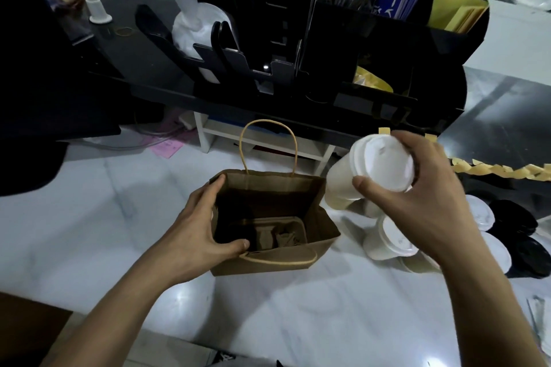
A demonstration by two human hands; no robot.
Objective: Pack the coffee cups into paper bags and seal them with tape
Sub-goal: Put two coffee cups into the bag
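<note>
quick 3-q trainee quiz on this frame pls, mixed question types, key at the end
1. True or false: the right hand grips a white lidded cup by its lid end, to the right of the paper bag and not yet inside it.
2. What is the left hand doing? A) pulling tape B) holding the bag's left rim open C) lifting the bag by its handles
3. Fill in: the cardboard cup carrier at the bottom of the bag holds ____ cups.

Key: 1 true; 2 B; 3 no (it is empty). Another lidded cup lies on the counter under the right hand.
</note>
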